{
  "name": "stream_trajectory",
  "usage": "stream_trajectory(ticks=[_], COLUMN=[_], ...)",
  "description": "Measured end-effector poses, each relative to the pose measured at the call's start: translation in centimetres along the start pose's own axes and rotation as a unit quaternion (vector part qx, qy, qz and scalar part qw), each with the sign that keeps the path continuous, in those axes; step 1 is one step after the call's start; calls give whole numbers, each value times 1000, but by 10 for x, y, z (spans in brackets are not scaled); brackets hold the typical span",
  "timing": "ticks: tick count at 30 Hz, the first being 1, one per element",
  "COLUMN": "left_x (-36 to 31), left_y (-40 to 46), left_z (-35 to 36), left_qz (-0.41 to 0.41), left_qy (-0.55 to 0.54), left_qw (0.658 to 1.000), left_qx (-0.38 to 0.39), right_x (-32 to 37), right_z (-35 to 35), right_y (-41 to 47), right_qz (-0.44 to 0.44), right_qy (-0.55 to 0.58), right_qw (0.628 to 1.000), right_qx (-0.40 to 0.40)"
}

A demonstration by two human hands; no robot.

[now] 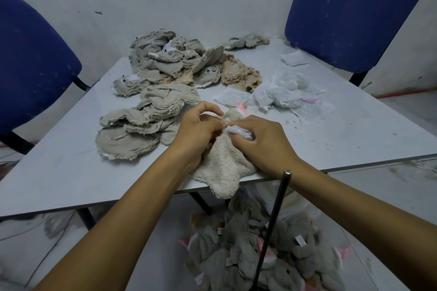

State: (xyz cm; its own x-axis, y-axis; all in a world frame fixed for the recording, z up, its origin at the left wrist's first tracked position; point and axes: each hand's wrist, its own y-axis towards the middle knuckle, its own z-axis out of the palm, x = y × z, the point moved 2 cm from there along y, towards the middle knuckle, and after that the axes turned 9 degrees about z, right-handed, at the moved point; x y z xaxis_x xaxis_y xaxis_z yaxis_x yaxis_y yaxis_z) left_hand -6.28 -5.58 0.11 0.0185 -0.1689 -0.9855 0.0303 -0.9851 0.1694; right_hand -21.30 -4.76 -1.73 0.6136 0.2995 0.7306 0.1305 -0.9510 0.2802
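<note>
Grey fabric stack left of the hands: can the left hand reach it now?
Probably yes: the grey fabric stack lies just beside the left hand, nothing between, but that hand grips the cream fleece piece.

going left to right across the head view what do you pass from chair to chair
left blue chair → flat grey fabric pieces → left hand → right hand → right blue chair; the cream fleece piece both hands grip overlaps them

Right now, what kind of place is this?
Likely a small plush-toy workroom. Grey toy skins lie heaped on the table, grey plush pieces are piled on the floor below, and the left hand and right hand pinch a cream fleece skin.
</note>
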Motion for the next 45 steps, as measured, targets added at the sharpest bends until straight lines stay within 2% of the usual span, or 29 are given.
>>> stream_trajectory(ticks=[4, 7, 9, 11, 13, 19, 21, 23, 25, 29, 31, 33, 36, 37, 39, 42, 45], left_x=[-1, -1, 0, 2, 4, 2, 2, 3, 3, 4, 4, 1, -5, -5, -3, -5, -8], left_y=[-1, -2, -1, 1, 2, 3, 3, 2, 2, 3, 5, 8, 11, 11, 9, 5, 6], left_z=[-2, 1, 5, 9, 11, 5, 5, 8, 11, 7, 6, 8, 14, 17, 19, 24, 33], left_qz=[28, 59, 72, 73, 60, 63, 68, 68, 64, 41, 41, 89, 132, 133, 139, 161, 187], left_qy=[64, 94, 111, 133, 133, 134, 156, 162, 159, 137, 152, 255, 413, 448, 492, 475, 454], left_qw=[997, 994, 991, 988, 989, 989, 985, 984, 985, 990, 988, 962, 896, 878, 855, 863, 869], left_qx=[18, 19, 19, 20, 13, -4, 7, 17, 21, 5, 9, 31, 93, 101, 88, 60, 51], right_x=[1, 2, 1, -1, -2, 1, 1, -1, -5, -5, -6, -12, -19, -18, -11, 9, 17], right_z=[-3, 1, 1, -4, -8, 2, 3, 0, -7, -6, -5, -9, -20, -27, -42, -53, -42], right_y=[2, 2, 2, 1, 0, 3, 2, 2, 2, 3, 4, 7, 10, 12, 16, 21, 13], right_qz=[13, 0, -3, 25, 47, 18, 11, 19, 60, 38, 27, 77, 185, 187, 139, 98, 130], right_qy=[27, -17, -24, 30, 74, -4, -25, 10, 99, 106, 115, 190, 314, 312, 283, 324, 391], right_qw=[999, 1000, 999, 997, 993, 1000, 1000, 998, 990, 993, 993, 978, 922, 920, 936, 936, 910], right_qx=[15, 20, -22, -71, -84, -4, -11, -55, -78, 21, 27, -45, -131, -145, -155, -96, -54])
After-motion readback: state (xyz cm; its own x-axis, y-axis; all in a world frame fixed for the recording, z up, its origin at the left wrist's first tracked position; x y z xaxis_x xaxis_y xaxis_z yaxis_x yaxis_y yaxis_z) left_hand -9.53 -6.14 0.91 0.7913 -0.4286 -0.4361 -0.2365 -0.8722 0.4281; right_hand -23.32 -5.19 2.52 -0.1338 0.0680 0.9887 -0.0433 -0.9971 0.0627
